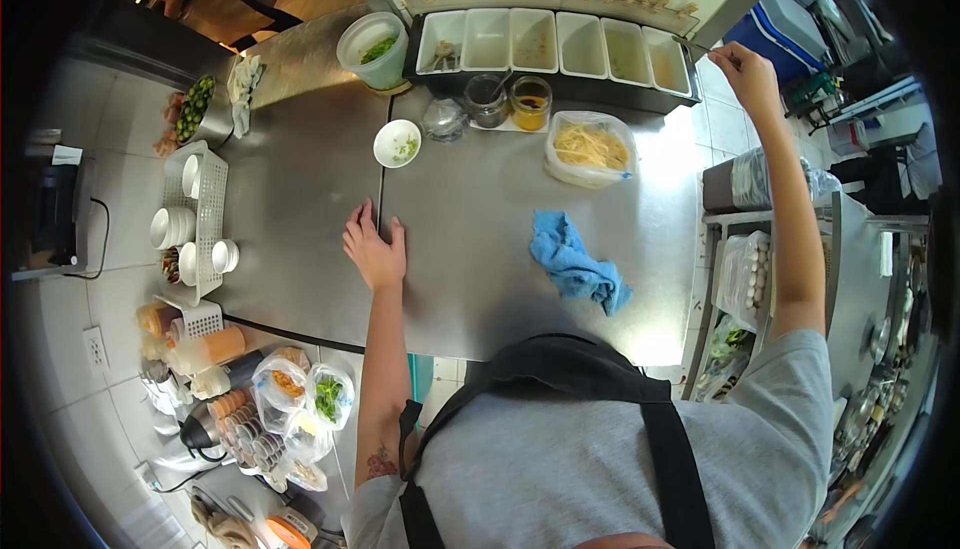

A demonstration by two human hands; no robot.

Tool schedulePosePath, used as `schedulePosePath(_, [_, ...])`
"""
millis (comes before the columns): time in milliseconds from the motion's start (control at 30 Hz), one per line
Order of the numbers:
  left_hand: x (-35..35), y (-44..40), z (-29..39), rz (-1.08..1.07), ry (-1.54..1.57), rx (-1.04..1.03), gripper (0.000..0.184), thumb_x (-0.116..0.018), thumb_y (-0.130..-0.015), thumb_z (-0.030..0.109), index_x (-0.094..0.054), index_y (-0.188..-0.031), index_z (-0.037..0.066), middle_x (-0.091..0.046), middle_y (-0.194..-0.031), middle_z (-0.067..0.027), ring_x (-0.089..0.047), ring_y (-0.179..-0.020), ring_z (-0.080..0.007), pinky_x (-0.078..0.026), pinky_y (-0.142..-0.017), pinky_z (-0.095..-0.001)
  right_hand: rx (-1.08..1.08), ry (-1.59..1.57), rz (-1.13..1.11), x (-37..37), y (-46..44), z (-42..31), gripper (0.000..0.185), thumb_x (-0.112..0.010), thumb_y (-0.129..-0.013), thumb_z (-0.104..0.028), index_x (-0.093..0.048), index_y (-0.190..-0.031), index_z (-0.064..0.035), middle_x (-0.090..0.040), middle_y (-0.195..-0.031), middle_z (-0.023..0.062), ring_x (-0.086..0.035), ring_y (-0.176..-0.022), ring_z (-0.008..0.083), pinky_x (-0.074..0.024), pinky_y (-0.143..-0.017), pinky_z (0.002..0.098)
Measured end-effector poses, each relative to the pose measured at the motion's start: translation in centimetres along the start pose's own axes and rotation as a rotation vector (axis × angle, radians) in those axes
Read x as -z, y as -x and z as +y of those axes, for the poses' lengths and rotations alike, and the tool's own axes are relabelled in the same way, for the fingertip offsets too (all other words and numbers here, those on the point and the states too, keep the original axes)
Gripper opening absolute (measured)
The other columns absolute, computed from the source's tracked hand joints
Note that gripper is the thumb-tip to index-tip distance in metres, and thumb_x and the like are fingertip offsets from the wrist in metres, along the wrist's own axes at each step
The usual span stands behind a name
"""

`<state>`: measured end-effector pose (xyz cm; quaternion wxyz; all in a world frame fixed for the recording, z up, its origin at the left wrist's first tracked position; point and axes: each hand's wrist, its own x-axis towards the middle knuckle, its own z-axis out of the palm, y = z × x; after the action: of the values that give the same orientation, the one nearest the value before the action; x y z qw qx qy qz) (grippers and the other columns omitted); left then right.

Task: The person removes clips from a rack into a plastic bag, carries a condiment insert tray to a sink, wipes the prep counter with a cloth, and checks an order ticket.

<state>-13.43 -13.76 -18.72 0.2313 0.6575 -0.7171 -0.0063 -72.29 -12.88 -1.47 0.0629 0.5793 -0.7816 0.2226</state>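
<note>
While my open left hand (376, 251) rests on the metal table (460, 289), a crumpled blue cloth (575, 261) lies to its right. Past them, a plastic tub (588, 179) has yellow strips, and a small white bowl (384, 150) has green bits. Behind, a glass jar (530, 119) holds yellow liquid. Farther back, my right hand (744, 73) has bent fingers beside the end white bin (668, 61); I can't tell if they grip anything. A round tub (382, 71) holds chopped greens.
</note>
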Motion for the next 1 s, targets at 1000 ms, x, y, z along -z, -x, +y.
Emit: schedulePosePath(1000, [0.9, -0.1, 0.1, 0.061, 0.067, 0.053, 0.052, -0.065, -0.072, 0.028, -0.058, -0.117, 0.005, -0.055, -0.119, -0.0162, -0.049, -0.112, -0.035, -0.038, -0.098, -0.0462, -0.074, -0.483, -0.372, -5.1, 14.5, -5.4, 0.027, -0.067, -0.088, -0.022, -0.067, -0.103, 0.0007, -0.067, -0.08, 0.0056, -0.056, -0.068, 0.0097, -0.0452, -0.062, 0.0247])
